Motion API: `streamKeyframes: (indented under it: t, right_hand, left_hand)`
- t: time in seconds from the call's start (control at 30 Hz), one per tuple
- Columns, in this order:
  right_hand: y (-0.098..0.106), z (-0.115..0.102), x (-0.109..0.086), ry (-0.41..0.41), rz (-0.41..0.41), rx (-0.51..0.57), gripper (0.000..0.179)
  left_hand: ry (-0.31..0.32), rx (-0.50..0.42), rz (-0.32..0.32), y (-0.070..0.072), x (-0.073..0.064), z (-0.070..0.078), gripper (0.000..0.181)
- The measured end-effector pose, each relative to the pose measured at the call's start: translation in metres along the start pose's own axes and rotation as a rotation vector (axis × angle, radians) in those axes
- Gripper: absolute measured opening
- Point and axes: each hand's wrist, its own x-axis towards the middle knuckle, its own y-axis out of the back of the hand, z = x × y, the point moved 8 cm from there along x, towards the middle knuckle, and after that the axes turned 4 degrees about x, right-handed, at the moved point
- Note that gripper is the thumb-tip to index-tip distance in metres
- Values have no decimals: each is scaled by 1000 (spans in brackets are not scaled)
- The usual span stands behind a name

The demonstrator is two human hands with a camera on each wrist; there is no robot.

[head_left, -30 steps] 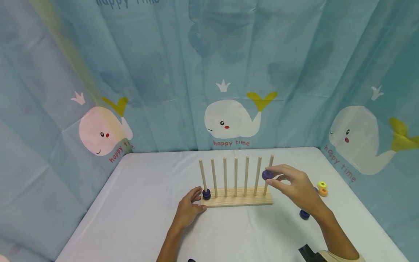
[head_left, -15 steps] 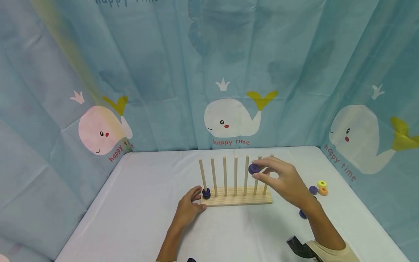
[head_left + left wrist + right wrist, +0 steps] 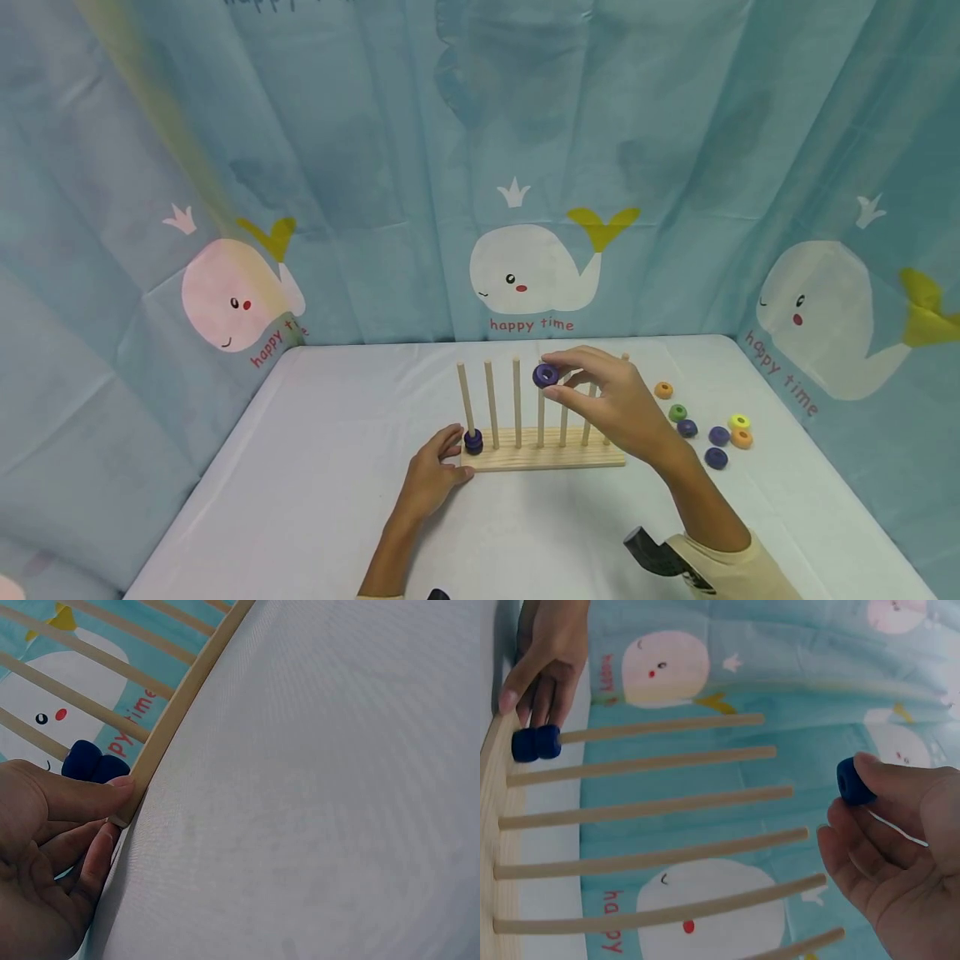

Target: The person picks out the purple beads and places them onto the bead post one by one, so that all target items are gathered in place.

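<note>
Two dark rings sit stacked on the leftmost peg of the wooden rack, lower centre of the head frame. The left hand grips the rack's left end between thumb and fingers. The right hand pinches a purple ring, held off the pegs, right of frame centre. Seven loose rings lie on the table, lower right.

From above, the head view faces forward and down over the table, while the nearer, tilted wrist views look toward the curtain, sharing the wooden rack and left hand.
</note>
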Motion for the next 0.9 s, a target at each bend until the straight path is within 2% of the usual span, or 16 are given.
streamKeyframes:
  t: [0.53,0.9]
  right_hand:
    - [-25,-24,28,94,21,28,38]
    - [-39,-27,38,89,25,-3,37]
  left_hand:
    - [9,12,7,0,1,1,72]
    - [14,19,7,0,0,2,72]
